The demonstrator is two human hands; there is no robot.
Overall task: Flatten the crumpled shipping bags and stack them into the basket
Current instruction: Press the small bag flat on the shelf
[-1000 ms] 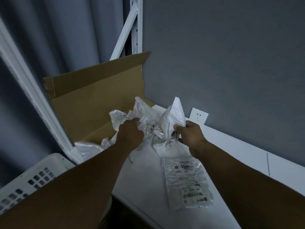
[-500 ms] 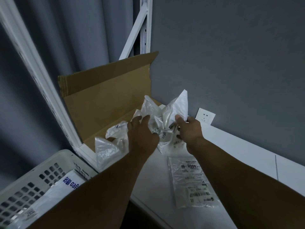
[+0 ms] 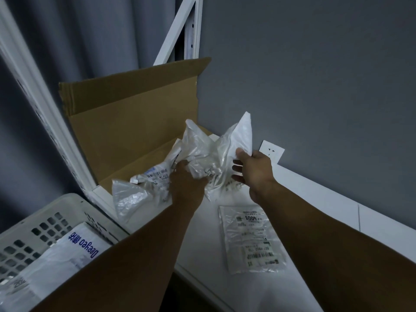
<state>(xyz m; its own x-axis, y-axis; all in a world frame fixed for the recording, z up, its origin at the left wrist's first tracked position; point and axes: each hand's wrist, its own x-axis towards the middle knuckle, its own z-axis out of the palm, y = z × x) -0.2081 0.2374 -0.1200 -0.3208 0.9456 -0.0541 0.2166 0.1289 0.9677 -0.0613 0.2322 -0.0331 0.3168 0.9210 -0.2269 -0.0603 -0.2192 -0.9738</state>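
A crumpled clear shipping bag (image 3: 210, 154) is held up over the white shelf (image 3: 315, 199). My left hand (image 3: 188, 184) grips its lower left part, fingers curled into the plastic. My right hand (image 3: 253, 168) pinches the bag's white right corner with the thumb, the other fingers spread. More crumpled bags (image 3: 135, 194) lie to the left, by the cardboard box (image 3: 126, 122). A flattened bag (image 3: 251, 237) with printed labels lies on the shelf below my right hand. The white perforated basket (image 3: 45, 224) at bottom left holds flat bags (image 3: 67, 255).
The open cardboard box stands on its side in the shelf corner against the white rack upright (image 3: 45, 122). A grey wall with a white socket (image 3: 271, 154) runs behind the shelf. The shelf's front edge lies between the basket and the flattened bag.
My view has shifted so more of the basket shows. My left hand has closed on the bag again after opening, and my right hand has lifted the bag's corner a little with fingers spreading.
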